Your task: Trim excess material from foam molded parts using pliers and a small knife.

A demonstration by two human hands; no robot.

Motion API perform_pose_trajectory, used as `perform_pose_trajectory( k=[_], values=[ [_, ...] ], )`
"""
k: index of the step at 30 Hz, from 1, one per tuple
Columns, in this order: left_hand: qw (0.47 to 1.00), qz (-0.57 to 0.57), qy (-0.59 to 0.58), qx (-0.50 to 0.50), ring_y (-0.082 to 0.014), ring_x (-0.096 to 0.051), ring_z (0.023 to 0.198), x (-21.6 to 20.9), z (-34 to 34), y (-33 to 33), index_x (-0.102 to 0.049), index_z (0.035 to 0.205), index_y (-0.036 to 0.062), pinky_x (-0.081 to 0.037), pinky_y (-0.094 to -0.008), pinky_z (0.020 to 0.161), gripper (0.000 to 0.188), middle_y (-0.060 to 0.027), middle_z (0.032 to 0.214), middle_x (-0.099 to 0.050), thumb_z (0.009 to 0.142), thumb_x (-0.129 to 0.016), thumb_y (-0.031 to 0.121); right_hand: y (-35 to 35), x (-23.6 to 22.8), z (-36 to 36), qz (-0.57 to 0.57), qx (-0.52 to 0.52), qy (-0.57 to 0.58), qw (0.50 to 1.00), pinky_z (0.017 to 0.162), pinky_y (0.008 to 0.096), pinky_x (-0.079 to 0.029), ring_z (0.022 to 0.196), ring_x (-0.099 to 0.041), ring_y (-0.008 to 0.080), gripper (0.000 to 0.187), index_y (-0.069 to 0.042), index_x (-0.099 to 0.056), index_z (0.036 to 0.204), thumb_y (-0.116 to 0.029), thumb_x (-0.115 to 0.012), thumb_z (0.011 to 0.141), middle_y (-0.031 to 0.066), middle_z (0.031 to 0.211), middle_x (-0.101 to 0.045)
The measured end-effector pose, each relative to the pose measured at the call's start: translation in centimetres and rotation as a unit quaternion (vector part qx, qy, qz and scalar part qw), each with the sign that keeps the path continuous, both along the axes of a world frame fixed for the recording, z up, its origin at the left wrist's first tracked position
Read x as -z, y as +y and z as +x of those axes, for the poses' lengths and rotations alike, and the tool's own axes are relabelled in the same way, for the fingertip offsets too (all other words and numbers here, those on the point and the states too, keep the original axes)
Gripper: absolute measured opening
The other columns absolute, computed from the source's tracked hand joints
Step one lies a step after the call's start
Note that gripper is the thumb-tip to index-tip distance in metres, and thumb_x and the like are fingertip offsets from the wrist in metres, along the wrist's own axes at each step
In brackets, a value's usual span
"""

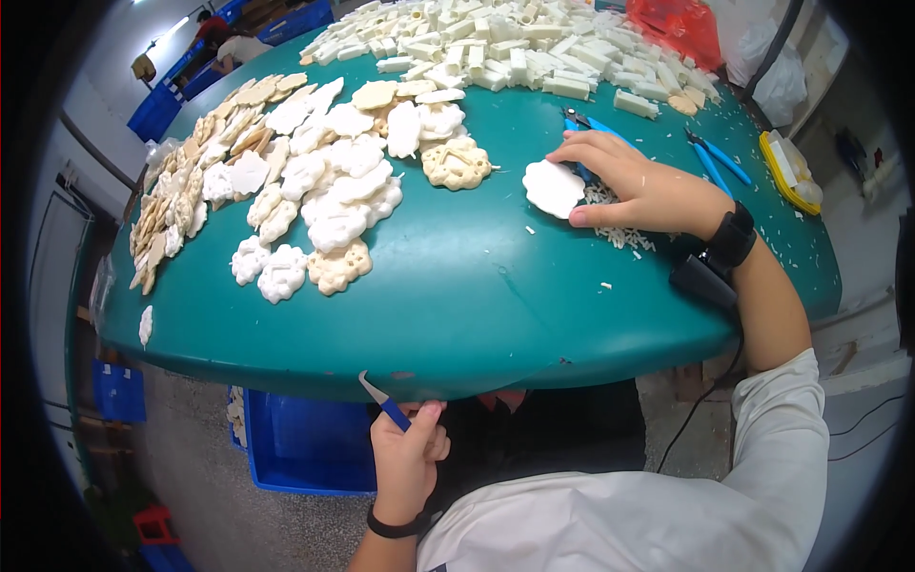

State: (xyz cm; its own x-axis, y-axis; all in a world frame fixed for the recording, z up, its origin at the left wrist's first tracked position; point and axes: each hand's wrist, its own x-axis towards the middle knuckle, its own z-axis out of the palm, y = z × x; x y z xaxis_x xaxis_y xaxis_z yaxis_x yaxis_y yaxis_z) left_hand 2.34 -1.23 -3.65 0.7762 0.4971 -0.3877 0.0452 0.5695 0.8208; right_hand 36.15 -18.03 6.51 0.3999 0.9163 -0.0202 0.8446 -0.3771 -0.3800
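Observation:
My left hand, wearing a dark wristband, is closed around a small blue-handled knife with a hooked metal blade, below the table's near edge. On the tabletop my right hand grips the right edge of a white scalloped flat piece between thumb and fingers. Short white trimmings lie under and beside that palm. Partly hidden behind the fingers are blue-handled cutters. Left of the white piece, a cream scalloped piece shows its molded side.
Heaped white and cream scalloped pieces cover the table's left. Many pale rectangular blocks pile up at the far side, near a red bag. More blue cutters and a yellow tray lie right. Below stands a blue bin.

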Motion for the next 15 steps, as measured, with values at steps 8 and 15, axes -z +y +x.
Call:
perform_pose_trajectory(
  k=[8, 15],
  values=[
    [0.989, -0.035, 0.032, 0.139, -0.0072, -0.026, 0.046, -3.4, 0.6, -1.3, -0.067, 0.108, -0.0053, -0.023, -0.0266, 0.047, 0.022, 0.0047, 0.054, -0.034, 0.102, -0.058, 0.014, 0.0, -0.1, 0.1, 0.008, -0.010, -0.002, 1.000, 0.120, 0.0442, -0.029, 0.147, -0.031, 0.0348, 0.070, -0.009, -0.046, 0.144, -0.050, -0.068, 0.092, 0.0172, 0.150, -0.041],
    [0.975, -0.179, -0.016, 0.135, -0.0085, -0.018, 0.045, -2.0, 0.8, -0.5, -0.059, 0.112, 0.0125, -0.019, -0.0280, 0.047, 0.012, 0.0056, 0.055, -0.021, 0.106, -0.051, 0.019, 0.0, -0.2, 0.0, 0.002, -0.005, 0.016, 1.000, 0.120, 0.0438, -0.029, 0.147, -0.032, 0.0348, 0.070, -0.009, -0.046, 0.145, -0.049, -0.068, 0.092, 0.0175, 0.151, -0.040]
  ],
)
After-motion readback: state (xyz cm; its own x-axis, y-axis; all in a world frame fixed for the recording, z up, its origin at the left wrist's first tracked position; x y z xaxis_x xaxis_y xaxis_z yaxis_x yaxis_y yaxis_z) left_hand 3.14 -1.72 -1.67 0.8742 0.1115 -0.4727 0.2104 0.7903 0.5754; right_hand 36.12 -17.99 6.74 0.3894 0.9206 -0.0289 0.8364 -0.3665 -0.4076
